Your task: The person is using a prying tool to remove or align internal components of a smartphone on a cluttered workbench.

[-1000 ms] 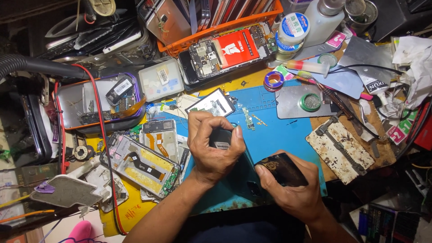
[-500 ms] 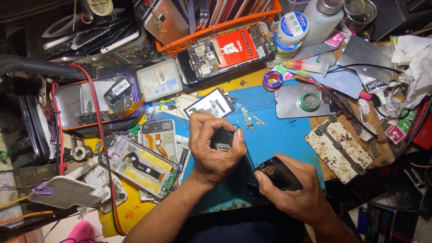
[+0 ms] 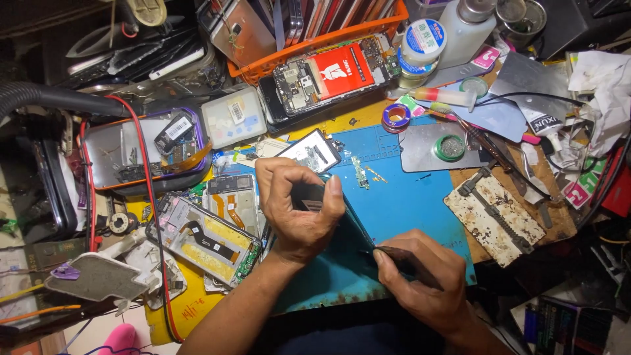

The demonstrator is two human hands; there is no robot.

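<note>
Left hand [image 3: 299,210] grip pinching the top end of a dark teal phone [image 3: 342,227], tilted on edge over the blue mat [image 3: 407,204] near the surface's front edge. Right hand [image 3: 424,279] grip pressed together around a thin dark tool [image 3: 401,258], tip touching the phone's lower edge. Opened phone frame [image 3: 204,240] just left of the left hand. Small phone screen [image 3: 309,151] lies behind it. Orange tray [image 3: 315,43] at the back edge.

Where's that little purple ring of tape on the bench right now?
In the head view, the small purple roll of tape lies at the far edge of the blue work mat, beside the grey metal plate and beyond both hands.
</note>
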